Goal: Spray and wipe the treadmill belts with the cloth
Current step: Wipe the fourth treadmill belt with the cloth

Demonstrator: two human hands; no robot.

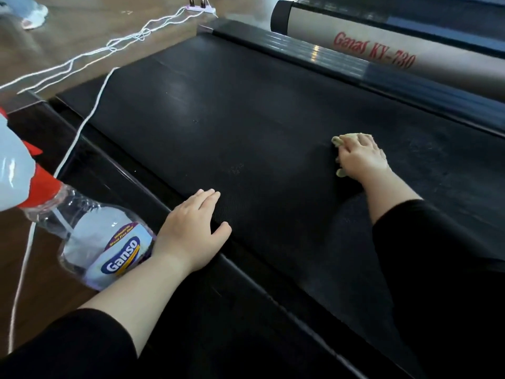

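Observation:
A wide black treadmill belt [232,119] fills the middle of the view. My right hand [360,157] presses a small yellowish cloth [340,140] flat on the belt at the right; most of the cloth is hidden under the palm. My left hand [191,228] lies flat, fingers spread, on the belt's near left edge and holds nothing. Just left of that wrist, a clear spray bottle [90,236] with a red collar, white trigger head and "Ganso" label leans on the side rail.
A black side rail [131,181] runs along the belt's left edge. White cables [90,113] trail over the wooden floor to a power strip [200,8] at the top. A second treadmill [382,47] marked "Ganas KY-730" stands to the right. A person's feet [32,15] at top left.

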